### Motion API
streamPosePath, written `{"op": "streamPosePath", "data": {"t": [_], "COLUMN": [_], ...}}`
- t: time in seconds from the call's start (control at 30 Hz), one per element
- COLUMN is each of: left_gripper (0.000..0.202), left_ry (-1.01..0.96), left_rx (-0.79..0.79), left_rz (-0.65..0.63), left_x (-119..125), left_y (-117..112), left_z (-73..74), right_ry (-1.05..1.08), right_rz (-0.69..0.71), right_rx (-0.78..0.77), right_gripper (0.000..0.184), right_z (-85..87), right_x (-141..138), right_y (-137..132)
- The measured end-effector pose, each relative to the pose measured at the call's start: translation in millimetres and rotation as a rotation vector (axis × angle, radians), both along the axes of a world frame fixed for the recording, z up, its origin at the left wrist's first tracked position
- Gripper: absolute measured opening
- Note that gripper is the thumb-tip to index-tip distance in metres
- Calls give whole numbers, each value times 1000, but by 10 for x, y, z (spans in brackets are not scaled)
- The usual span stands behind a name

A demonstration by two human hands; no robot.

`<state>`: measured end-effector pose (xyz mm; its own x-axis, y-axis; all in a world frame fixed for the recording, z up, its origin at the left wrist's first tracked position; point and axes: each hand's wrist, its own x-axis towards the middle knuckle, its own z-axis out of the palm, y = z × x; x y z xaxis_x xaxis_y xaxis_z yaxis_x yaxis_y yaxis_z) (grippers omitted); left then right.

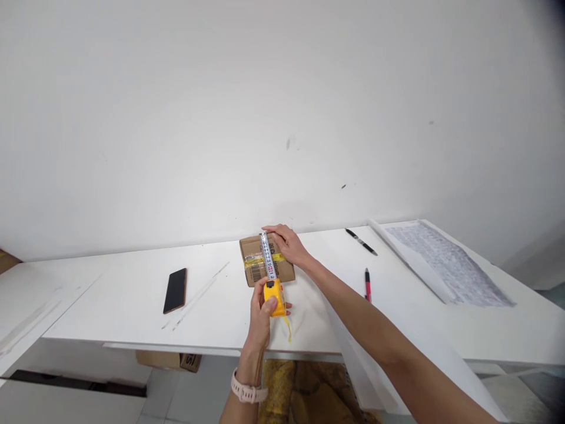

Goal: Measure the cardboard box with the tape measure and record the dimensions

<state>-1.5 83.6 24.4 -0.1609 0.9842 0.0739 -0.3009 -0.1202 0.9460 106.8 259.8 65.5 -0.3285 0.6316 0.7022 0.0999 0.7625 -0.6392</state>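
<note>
Closest in, grips yellow tape measure (274, 297) tight with left hand (261, 312), just in front of cardboard box (248, 249). Pins tape end on box's far edge with right hand (286, 242), fingers bent over it. Keeps box mid table (132, 306), black phone (175, 290) off to its left.

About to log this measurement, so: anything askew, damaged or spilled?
Nothing spilled or broken. The cardboard box lies slightly skewed to the table edge, and the printed sheet curls up along its left edge.

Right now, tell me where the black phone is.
In the head view, the black phone lies flat on the white table, left of the cardboard box.
</note>
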Motion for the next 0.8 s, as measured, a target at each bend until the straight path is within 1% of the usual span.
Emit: {"op": "streamPosePath", "data": {"t": [0.17,0.27,0.4,0.57,0.8], "left_gripper": [63,66,64,64,63], "left_ry": [-8,35,129,172,179], "left_rx": [-14,-24,-48,-101,-60], "left_rz": [-3,-21,-49,-51,-93], "left_x": [6,-13,-46,-89,-117], "left_y": [0,-4,-46,-86,-33], "left_z": [-32,-62,-133,-226,-256], "right_ry": [-72,-89,-92,-116,-102], "right_rz": [-18,-36,-55,-59,-54], "right_rx": [73,91,79,56,53], "right_gripper": [41,44,45,47,44], "right_z": [-52,-80,-90,-81,-78], "right_x": [-4,-10,-19,-18,-13], "right_y": [68,104,142,180,192]}}
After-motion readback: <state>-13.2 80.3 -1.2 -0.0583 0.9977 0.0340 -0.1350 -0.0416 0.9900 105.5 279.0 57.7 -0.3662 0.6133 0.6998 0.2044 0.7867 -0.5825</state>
